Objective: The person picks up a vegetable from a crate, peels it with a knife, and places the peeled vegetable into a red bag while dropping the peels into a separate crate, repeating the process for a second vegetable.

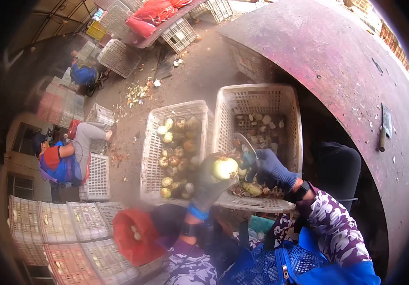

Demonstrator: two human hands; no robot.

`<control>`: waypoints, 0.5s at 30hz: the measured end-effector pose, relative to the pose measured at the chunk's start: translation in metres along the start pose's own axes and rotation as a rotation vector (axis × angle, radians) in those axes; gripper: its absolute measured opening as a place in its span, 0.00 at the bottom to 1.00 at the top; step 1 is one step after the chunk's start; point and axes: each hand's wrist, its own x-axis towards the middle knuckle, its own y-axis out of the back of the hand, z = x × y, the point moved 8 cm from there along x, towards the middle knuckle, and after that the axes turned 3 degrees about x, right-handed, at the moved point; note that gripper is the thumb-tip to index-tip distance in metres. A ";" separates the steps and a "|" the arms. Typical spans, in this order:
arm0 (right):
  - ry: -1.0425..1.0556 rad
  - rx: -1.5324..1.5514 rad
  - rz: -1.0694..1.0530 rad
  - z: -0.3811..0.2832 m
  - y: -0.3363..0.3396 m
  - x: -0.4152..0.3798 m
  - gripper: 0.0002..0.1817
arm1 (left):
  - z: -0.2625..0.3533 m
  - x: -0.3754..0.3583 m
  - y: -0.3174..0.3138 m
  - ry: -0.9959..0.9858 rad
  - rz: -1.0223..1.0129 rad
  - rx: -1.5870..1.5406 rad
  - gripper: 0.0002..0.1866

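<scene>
My left hand [208, 183], in a grey glove, holds a pale, peeled-looking round vegetable [225, 168], perhaps an onion. My right hand [272, 170], in a blue-grey glove, is closed on a knife with a curved blade [244, 142], whose handle is mostly hidden by the fingers. Both hands are over the near part of a white crate [298, 128] that contains scraps and peelings. To its left, another white crate [145, 142] holds several round vegetables, some pale and some brown.
A red bucket [128, 237] and stacked crates [85, 223] are at lower left. A seated person [59, 161] and another person [83, 73] are at left. A cleaver [385, 124] lies on the large table [337, 71] at right. Scraps litter the floor.
</scene>
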 end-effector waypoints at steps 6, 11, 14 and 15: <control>0.064 0.045 -0.141 0.045 -0.010 0.010 0.15 | 0.056 -0.002 -0.011 0.006 -0.070 0.156 0.37; 0.431 -0.358 -0.152 0.021 -0.016 -0.002 0.13 | 0.012 -0.005 -0.011 0.102 0.029 -0.131 0.46; 0.422 -0.383 -0.096 0.014 -0.019 -0.001 0.13 | 0.013 -0.006 -0.017 0.042 0.078 -0.182 0.44; 0.344 -0.310 -0.075 0.023 -0.016 0.001 0.14 | 0.012 -0.004 -0.021 0.014 0.074 -0.205 0.45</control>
